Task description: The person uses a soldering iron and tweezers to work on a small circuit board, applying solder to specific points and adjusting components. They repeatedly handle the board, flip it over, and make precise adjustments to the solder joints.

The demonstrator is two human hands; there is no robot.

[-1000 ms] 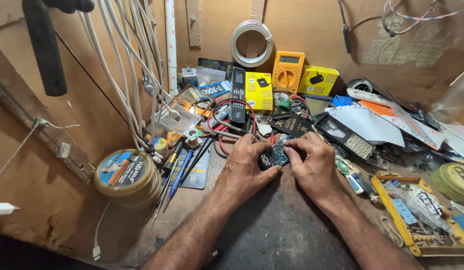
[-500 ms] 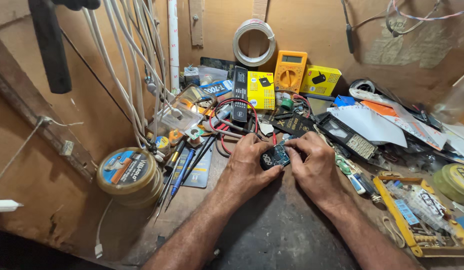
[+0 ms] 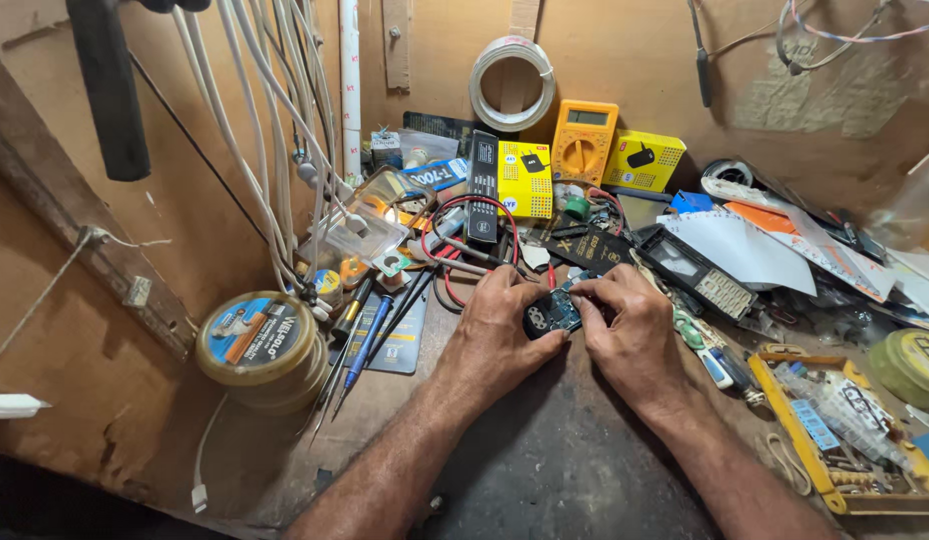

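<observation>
Hands meet at the middle of our cluttered bench: our left hand [image 3: 500,335] and right hand [image 3: 630,335] both curl closed around a small circuit board [image 3: 552,314], apparently mid-inspection, so any further handling calls for a steady, careful fingertip grip.

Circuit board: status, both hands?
Left hand and right hand both grip the small circuit board over the workbench. Red and black leads lie just behind it.
</observation>
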